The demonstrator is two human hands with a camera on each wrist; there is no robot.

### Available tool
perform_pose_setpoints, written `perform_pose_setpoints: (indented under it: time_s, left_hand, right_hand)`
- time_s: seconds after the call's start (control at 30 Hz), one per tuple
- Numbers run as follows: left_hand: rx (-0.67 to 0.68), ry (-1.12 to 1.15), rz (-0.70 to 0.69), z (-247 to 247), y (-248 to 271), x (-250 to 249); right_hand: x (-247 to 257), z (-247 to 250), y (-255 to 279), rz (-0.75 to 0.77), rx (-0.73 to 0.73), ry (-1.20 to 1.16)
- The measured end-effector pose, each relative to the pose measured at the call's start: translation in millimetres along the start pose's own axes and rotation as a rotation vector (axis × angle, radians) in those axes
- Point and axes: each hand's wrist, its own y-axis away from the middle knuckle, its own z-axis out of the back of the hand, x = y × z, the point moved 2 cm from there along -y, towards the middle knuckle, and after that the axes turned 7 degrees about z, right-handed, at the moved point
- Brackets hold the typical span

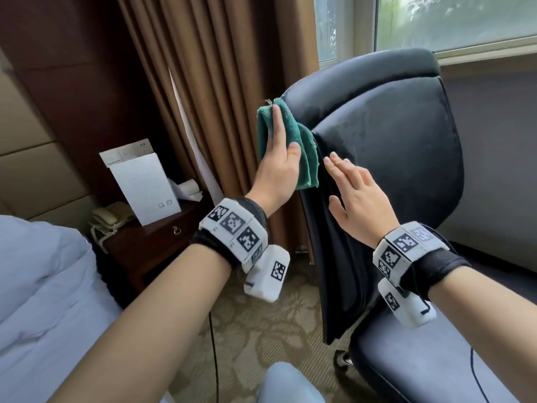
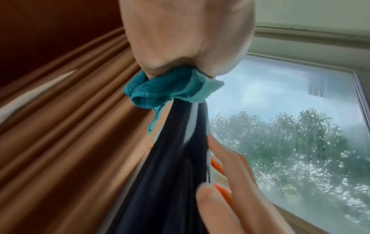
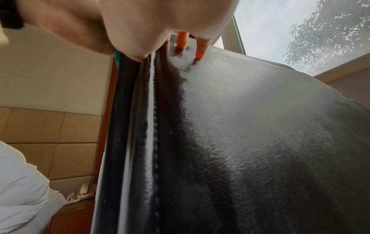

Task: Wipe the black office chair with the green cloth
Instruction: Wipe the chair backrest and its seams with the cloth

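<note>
- Head view: your left hand (image 1: pixel 279 158) presses the green cloth (image 1: pixel 293 132) flat-fingered on the chair (image 1: pixel 392 135) back's left edge, frame centre.
- Edge runs downward; your right hand (image 1: pixel 357 193), fingers straight, braces just right.

At frame centre the brown curtain (image 1: pixel 203 91) hangs just beside the black office chair (image 1: pixel 386 158), leaving a narrow gap along the backrest's left edge; the left hand (image 1: pixel 279 167) and green cloth (image 1: pixel 293 141) fill its upper part. Lower left, the nightstand (image 1: pixel 151 242) and bed (image 1: pixel 43 286) crowd the carpet (image 1: pixel 261 330). The backrest front, centre right, lies open apart from the right hand (image 1: pixel 357 196).
</note>
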Motion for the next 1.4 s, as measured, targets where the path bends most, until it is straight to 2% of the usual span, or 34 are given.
perform_pose_setpoints:
  time_s: [0.13,0.3,0.43,0.57,0.7,0.83,1.0,1.07,1.13,1.2,1.3,1.4]
  left_hand:
    - [-0.034,-0.051,0.034,12.9,-28.0,-16.2]
    - [-0.008,-0.099,0.154,19.9,-60.4,-34.8]
    - [-0.023,-0.085,0.178,18.3,-50.7,-31.2]
    - [-0.027,-0.107,0.155,14.2,-19.5,-17.9]
    - [0.024,-0.153,0.137,4.4,5.7,-5.7]
    - [0.003,-0.15,0.132,10.1,-6.0,-16.4]
    - [-0.023,-0.258,0.14,25.5,-37.8,-36.2]
    - [-0.015,-0.244,0.149,24.5,-44.2,-34.8]
    - [-0.015,-0.222,0.13,22.6,-47.5,-31.6]
    - [-0.037,-0.192,0.119,22.7,-52.3,-27.5]
    - [-0.073,0.011,0.158,26.8,-59.7,-25.5]
    - [-0.058,0.224,0.25,37.0,-62.4,-26.8]
  right_hand:
    - [0.2,2.3,-2.2,0.006,0.018,0.007]
    - [0.6,3.3,-2.7,0.014,0.031,0.015]
    - [1.8,6.0,-2.8,0.024,0.047,0.027]
    - [2.7,8.8,-2.6,0.013,0.056,0.013]
    - [2.7,9.0,-2.3,0.01,0.065,0.017]
    - [1.5,11.5,-1.7,-0.018,0.103,-0.014]
    - [-5.0,29.6,-12.6,-0.076,0.258,-0.167]
    - [-11.9,40.7,-25.5,-0.082,0.174,-0.246]
    - [-20.6,48.0,-43.6,-0.094,0.007,-0.302]
    - [-31.4,48.8,-69.2,-0.161,-0.103,-0.353]
    - [-45.7,46.3,-110.9,-0.241,-0.138,-0.388]
    - [-52.6,42.2,-144.3,-0.226,-0.076,-0.426]
